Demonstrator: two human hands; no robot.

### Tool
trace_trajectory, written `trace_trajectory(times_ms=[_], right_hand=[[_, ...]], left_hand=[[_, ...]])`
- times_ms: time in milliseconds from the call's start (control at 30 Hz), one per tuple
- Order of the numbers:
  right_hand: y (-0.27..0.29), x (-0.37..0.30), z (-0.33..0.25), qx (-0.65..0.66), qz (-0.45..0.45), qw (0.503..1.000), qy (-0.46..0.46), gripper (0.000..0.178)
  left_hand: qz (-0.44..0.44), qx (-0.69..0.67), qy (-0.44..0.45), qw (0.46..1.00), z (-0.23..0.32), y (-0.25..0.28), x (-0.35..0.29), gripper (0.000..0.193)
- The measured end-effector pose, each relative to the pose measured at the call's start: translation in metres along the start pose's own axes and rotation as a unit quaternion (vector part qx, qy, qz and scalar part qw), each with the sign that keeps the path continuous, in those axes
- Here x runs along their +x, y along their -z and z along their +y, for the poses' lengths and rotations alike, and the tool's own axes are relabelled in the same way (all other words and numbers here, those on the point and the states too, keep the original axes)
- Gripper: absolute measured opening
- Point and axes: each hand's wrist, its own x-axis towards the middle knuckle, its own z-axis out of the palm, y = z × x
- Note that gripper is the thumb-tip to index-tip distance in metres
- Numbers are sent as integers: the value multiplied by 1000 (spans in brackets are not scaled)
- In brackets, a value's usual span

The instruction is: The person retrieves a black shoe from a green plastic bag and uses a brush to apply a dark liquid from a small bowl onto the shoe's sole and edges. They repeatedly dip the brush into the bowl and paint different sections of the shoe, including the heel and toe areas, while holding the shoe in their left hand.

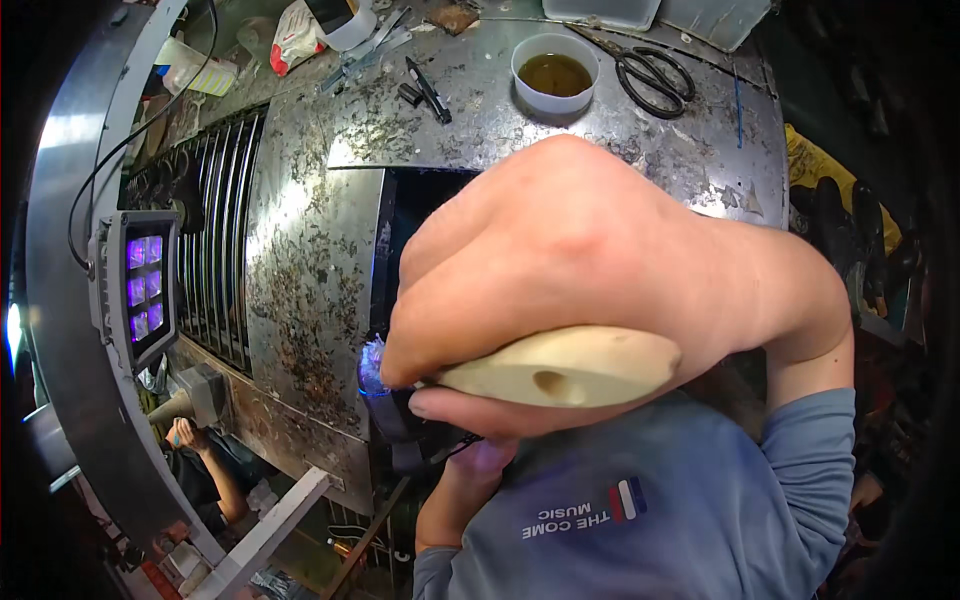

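Observation:
My right hand is closed round the pale wooden handle of what looks like a brush, close to the camera. The handle has a hole near its end. Frayed bristles, tinted blue by the light, show just beyond the fingertips. Under them is a dark object with a blue-lit edge; its kind cannot be made out. Lower down, my left hand appears curled at that dark object, its fingers largely hidden behind my right hand.
A lamp glows purple at the left, beside a slatted grille. On the stained metal bench are a bowl of brown liquid, black-handled scissors and a pen. Another person's hand shows lower left.

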Motion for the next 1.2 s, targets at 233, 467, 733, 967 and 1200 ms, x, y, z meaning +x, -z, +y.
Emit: trace_trajectory(times_ms=[233, 467, 733, 967, 1200], right_hand=[[0, 0, 0, 34, -8, 999, -31, 10], [-1, -6, 4, 79, 10, 996, -28, 10], [-9, -16, 9, 117, 24, 992, -31, 11], [-12, -23, 10, 139, 13, 989, -50, 11], [-11, -35, 17, 124, 4, 992, 3, 11]], left_hand=[[-36, -34, 68, 996, 6, 11, -2, 21], [-76, -83, 173, 979, 11, 24, -1, 22], [-158, -114, 236, 952, 2, 25, 14, 24], [-265, -80, 278, 920, -6, 18, 36, 22], [-330, -64, 267, 903, -15, 11, 53, 18]])
